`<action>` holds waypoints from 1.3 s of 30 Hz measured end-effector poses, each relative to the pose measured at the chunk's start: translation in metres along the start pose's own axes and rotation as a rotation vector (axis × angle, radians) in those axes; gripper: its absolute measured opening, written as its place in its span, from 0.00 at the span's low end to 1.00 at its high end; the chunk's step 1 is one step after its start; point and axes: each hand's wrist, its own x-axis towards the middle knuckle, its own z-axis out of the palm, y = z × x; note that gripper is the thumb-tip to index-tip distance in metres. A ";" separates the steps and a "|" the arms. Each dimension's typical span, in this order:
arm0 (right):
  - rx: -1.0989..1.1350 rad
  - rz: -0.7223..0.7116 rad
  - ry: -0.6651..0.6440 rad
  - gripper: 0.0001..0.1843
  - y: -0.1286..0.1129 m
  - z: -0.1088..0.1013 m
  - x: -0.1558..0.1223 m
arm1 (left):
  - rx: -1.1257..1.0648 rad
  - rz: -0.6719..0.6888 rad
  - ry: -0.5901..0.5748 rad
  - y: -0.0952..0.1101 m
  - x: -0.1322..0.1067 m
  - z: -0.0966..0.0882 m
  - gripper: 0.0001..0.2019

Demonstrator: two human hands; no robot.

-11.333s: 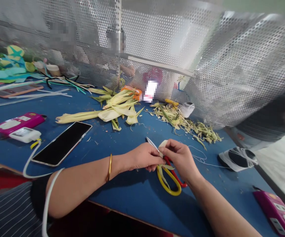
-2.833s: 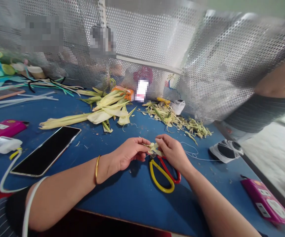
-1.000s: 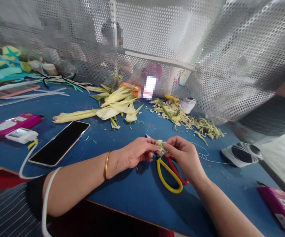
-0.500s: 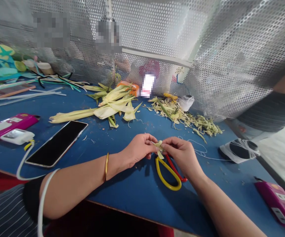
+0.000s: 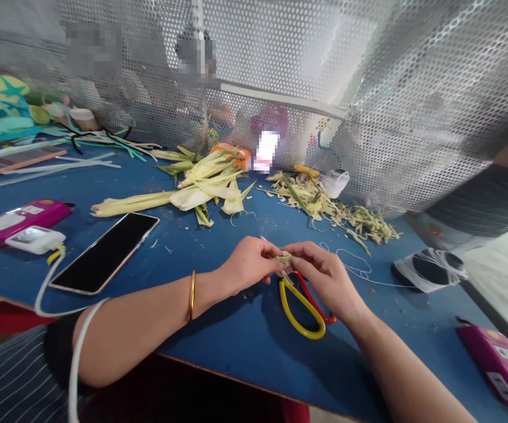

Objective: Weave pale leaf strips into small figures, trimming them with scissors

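Between the fingertips of both hands is a small pale green piece of corn husk [image 5: 285,258], partly hidden by the fingers. My left hand [image 5: 254,261] pinches it from the left side. My right hand [image 5: 322,273] pinches it from the right. Just below lie scissors with one yellow and one red handle [image 5: 303,317]; their blades are mostly covered by my hands. White thread [image 5: 355,261] runs behind my right hand to a dark spool [image 5: 430,269] wound with it. Farther back is a heap of pale corn husks [image 5: 196,191].
A pile of husk scraps [image 5: 319,202] lies by the perforated screen [image 5: 275,53]. At left are a black phone [image 5: 106,252], a white cabled device [image 5: 36,239] and a purple power strip [image 5: 27,217]. Another purple strip [image 5: 495,358] sits right. A person's arm [image 5: 487,194] shows at far right.
The husk piece has turned and folded more compactly between my fingertips; its loose strip now points down less visibly. Both hands stay in nearly the same place. The view has shifted slightly.
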 end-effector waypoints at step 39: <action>-1.254 -0.092 0.791 0.13 0.008 -0.113 -0.004 | -0.307 -0.120 -0.057 0.002 -0.001 -0.002 0.08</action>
